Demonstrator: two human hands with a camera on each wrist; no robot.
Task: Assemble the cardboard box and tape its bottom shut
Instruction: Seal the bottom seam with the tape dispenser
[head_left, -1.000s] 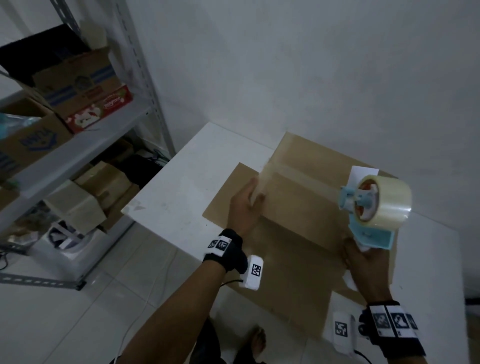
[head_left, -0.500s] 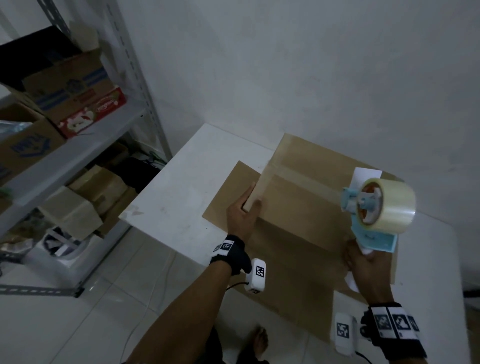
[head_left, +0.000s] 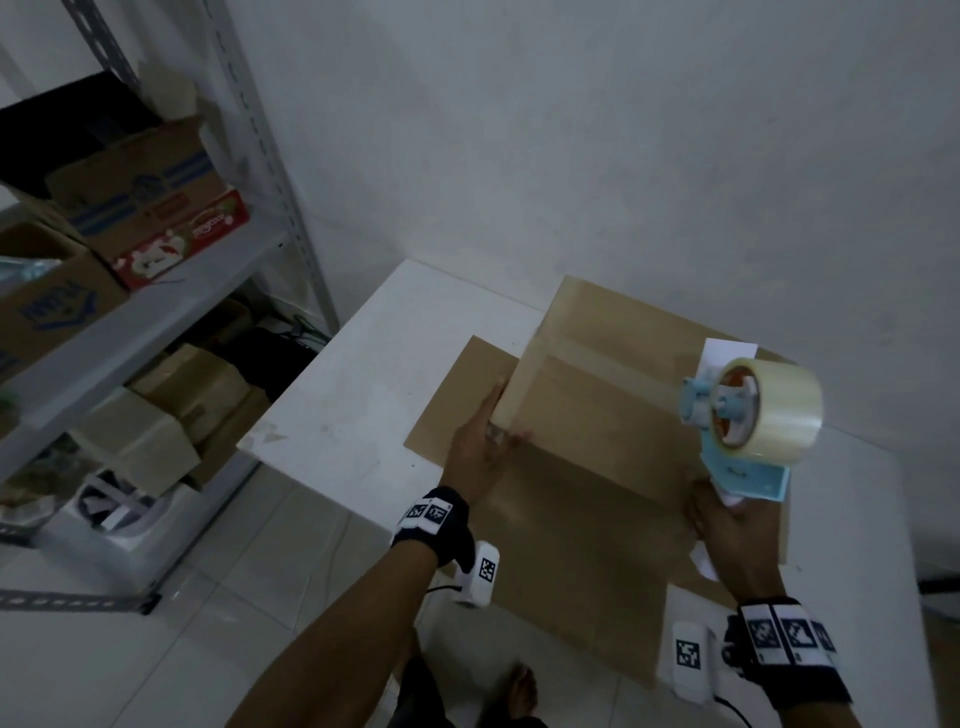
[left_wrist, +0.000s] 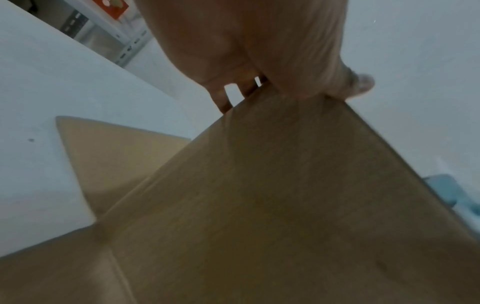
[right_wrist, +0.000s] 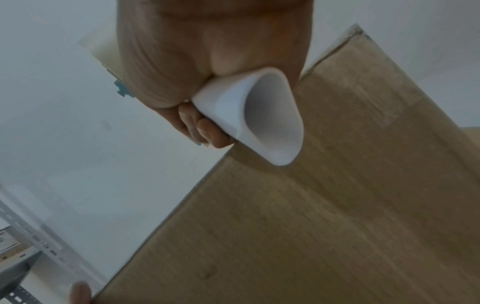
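White worktop, head view: left hand lays straight fingers on the cardboard box side, apparently pinning the tape. Right hand grips the tape dispenser above it.

Left wrist: box beneath the fingers.

Right wrist: fingers wrap the handle. Best to pull the tape taut along the seam.

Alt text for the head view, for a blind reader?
A person's right hand holds a blue tape dispenser over a cardboard box on a white table, clear tape stretched across the box's top. The left hand presses on the box's left end; metal shelving stands left.
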